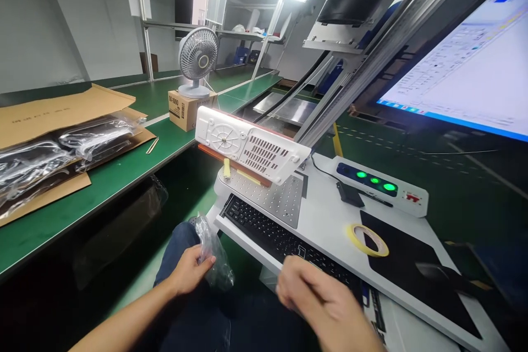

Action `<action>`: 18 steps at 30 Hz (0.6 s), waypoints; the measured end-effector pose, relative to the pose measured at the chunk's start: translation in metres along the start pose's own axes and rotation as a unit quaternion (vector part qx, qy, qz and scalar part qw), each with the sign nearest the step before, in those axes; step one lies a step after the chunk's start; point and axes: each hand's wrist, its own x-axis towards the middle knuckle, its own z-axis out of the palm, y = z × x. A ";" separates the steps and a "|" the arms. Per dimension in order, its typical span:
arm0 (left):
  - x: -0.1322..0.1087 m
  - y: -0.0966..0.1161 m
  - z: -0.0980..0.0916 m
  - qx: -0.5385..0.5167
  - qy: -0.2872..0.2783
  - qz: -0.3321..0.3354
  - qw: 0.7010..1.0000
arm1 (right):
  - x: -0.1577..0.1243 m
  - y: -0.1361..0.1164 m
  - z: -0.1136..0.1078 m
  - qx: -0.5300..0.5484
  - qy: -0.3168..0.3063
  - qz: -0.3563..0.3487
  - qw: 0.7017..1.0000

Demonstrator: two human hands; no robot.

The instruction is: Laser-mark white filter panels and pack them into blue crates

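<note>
My left hand (192, 269) pinches a crumpled clear plastic bag (214, 256) between thumb and fingers, above my lap. Over the front edge of the keyboard drawer is my right hand (315, 294), its fingers curled into a fist and slightly blurred. Whether anything is inside that fist is hidden. A white plastic housing (251, 146) with a round grille and slotted vents stands tilted on an orange-brown support, above the perforated metal plate (284, 201). Neither hand touches it. The black keyboard (268, 231) lies between the plate and my right hand.
A yellow tape roll (367, 240) lies partly on a black mat (416, 275), by a panel with green-lit buttons (375, 180). On the left green bench (140, 170) are bagged parts (86, 137) in cardboard. A fan (198, 55) stands on a box (181, 111). A monitor (466, 60) hangs right.
</note>
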 end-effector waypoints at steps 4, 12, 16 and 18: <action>-0.019 0.084 -0.012 -0.098 -0.055 0.132 0.985 | 0.008 0.039 0.022 0.003 -0.093 0.099 0.991; -0.029 0.117 0.003 -0.263 -0.175 0.022 0.948 | 0.003 0.054 0.041 0.163 -0.102 0.097 0.977; -0.030 0.109 0.002 -0.284 -0.133 -0.027 0.949 | -0.004 0.055 0.027 0.169 -0.002 0.100 0.981; -0.030 0.108 -0.003 -0.261 -0.167 -0.038 0.950 | -0.009 0.054 0.023 0.157 0.045 0.101 0.981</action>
